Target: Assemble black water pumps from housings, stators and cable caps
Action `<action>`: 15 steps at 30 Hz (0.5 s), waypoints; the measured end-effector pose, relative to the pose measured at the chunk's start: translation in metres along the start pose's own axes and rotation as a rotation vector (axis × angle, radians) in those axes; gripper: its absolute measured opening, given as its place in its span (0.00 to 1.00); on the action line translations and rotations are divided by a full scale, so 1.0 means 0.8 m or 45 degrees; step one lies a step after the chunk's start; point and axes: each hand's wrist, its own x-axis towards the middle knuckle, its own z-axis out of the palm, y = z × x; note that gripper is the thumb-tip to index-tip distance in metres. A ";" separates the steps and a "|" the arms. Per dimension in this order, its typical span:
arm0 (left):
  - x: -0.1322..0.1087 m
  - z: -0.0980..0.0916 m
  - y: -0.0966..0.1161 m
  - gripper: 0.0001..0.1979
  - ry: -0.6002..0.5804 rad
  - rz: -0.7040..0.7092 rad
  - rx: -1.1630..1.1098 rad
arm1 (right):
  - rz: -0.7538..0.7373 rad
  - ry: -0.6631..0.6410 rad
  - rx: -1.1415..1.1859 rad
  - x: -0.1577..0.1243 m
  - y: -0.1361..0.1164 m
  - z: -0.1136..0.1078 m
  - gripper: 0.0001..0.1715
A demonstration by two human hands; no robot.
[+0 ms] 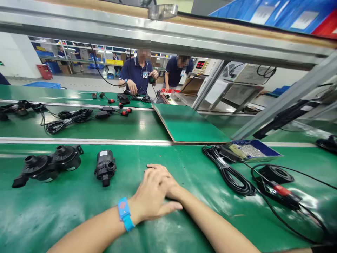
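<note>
My left hand (149,198), with a blue wristband (125,213) on its wrist, rests across my right hand (171,184) on the green work surface (86,214). The left thumb is stretched out and its other fingers lie over the right hand. Partly covered, the right hand lies flat with some fingers showing beyond the left one. Neither hand visibly holds an object. To their left stands a black pump (104,167). Farther left, two more black pumps (67,158) sit side by side. A coiled black cable (229,172) lies to the right of the hands.
A green board (189,123) bridges the belt (142,128) ahead. Coiled cables (70,119) lie on that belt. At right are a blue tray (259,149) of small parts, a black roll (276,174) and a red-ended connector (283,190). Two co-workers (138,73) stand opposite.
</note>
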 end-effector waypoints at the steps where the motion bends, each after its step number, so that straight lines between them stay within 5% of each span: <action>1: -0.006 0.013 -0.009 0.29 -0.211 0.070 0.084 | 0.009 -0.020 0.008 0.000 0.005 0.002 0.24; 3: -0.019 0.031 -0.024 0.33 -0.493 0.140 0.204 | 0.035 -0.063 0.031 0.002 0.013 0.004 0.23; 5: -0.028 0.037 -0.032 0.35 -0.607 0.140 0.247 | 0.059 -0.088 0.051 0.003 0.017 0.005 0.24; 15: -0.023 0.033 -0.027 0.29 -0.605 0.161 0.394 | 0.126 -0.130 0.106 0.001 0.023 0.005 0.23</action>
